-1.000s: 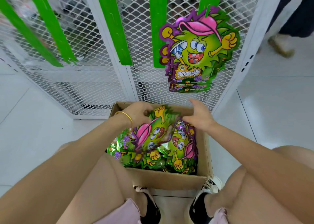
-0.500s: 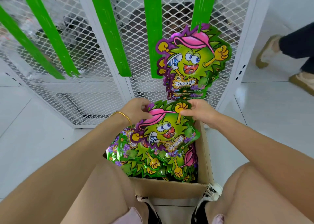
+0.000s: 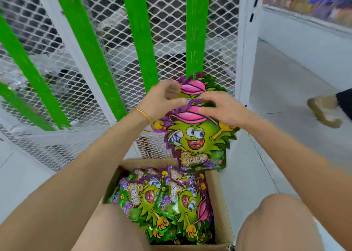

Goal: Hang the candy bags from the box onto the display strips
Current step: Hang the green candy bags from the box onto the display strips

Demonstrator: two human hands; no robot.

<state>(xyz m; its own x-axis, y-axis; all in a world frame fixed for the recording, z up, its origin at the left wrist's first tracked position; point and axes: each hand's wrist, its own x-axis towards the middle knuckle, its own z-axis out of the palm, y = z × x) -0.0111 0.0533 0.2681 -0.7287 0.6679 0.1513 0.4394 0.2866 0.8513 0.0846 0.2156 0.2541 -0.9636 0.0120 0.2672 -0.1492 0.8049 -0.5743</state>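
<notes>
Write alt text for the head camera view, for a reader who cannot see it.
The left hand and right hand hold a candy bag by its top, in front of another bag that hangs from a green display strip on a white mesh rack. Below, an open cardboard box holds more bags.

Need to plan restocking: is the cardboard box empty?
Not empty. The box holds several candy bags lying flat inside it.
</notes>
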